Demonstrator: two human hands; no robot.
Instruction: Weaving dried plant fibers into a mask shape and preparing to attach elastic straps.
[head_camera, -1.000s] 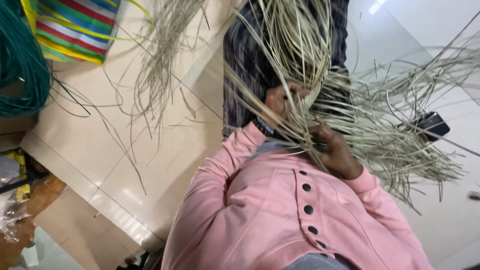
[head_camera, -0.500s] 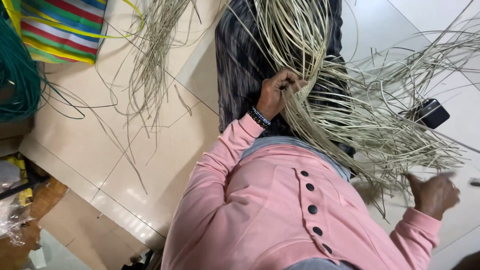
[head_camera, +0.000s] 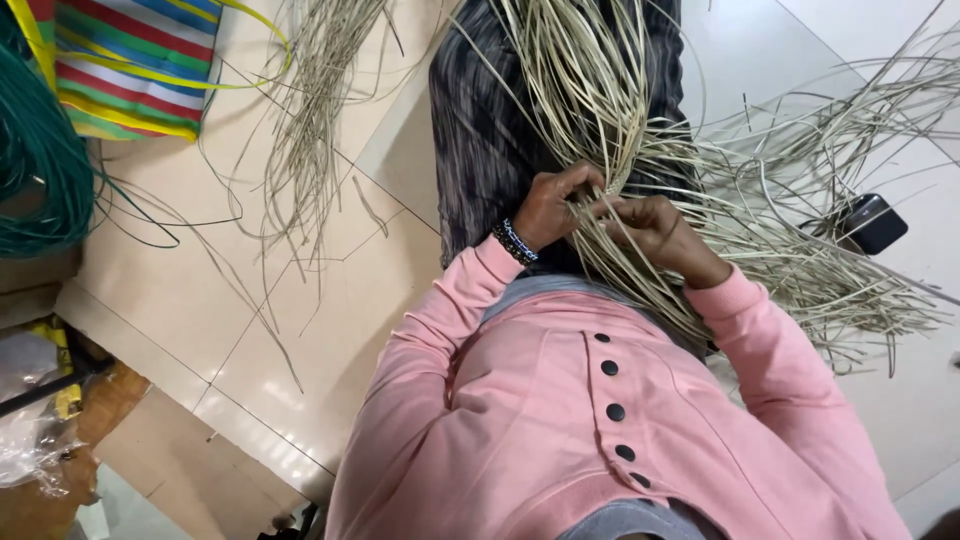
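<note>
Two hands meet at centre frame: my left hand (head_camera: 553, 205) and right hand (head_camera: 655, 232) both pinch pale reeds (head_camera: 600, 90), seemingly the same strands, fanning toward the upper right.

The person wears a pink long-sleeved top with dark round buttons, a beaded wristband and dark striped trousers.
</note>
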